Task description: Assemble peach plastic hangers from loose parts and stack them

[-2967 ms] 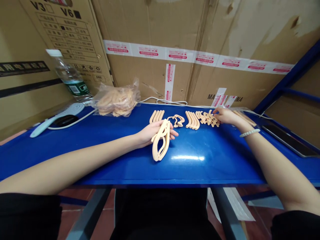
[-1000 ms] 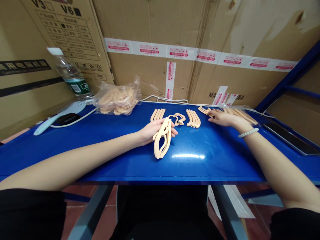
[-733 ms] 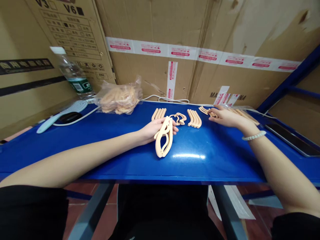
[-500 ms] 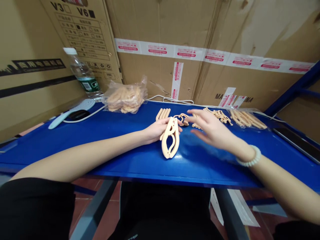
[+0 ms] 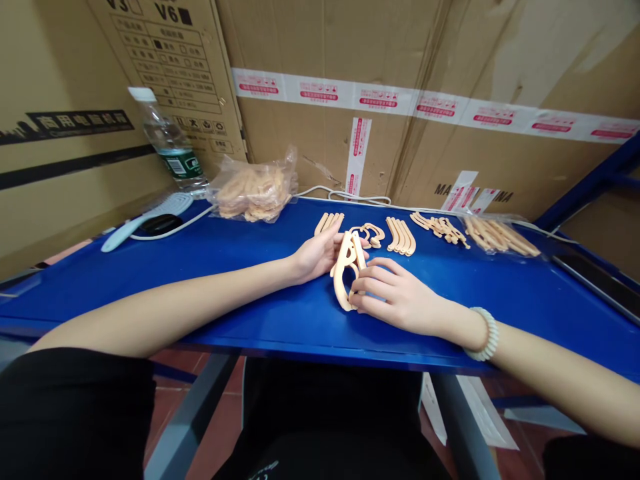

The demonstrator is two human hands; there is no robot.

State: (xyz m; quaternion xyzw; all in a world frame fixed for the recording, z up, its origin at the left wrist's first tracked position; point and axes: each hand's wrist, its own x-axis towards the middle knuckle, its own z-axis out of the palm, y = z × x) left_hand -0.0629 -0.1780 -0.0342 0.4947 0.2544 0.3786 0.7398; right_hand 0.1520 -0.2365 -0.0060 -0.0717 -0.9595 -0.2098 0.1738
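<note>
A peach plastic folding hanger [image 5: 341, 283], folded into a narrow loop, is held above the table in front of me. My left hand [image 5: 320, 253] grips its upper end, with the fingers partly hidden behind it. My right hand [image 5: 395, 293] has its fingertips closed on the right side and lower tip of the hanger. Just behind my hands lie curved hanger hooks [image 5: 374, 233]. A row of peach hanger arms [image 5: 401, 237] lies to their right, and another row of slim peach pieces [image 5: 329, 222] stands out behind my left hand.
On the blue table [image 5: 240, 320] are a bag of peach parts [image 5: 253, 193], a hairbrush [image 5: 145, 217], a water bottle [image 5: 175, 150], small loose pieces [image 5: 443, 228], a second bag [image 5: 500, 235] and a dark flat device [image 5: 600, 283]. Cardboard boxes [image 5: 310, 147] wall the back.
My right hand has come down and left from above the table and closed on the hanger's lower right side. My left hand keeps its hold; the hanger has shifted slightly right.
</note>
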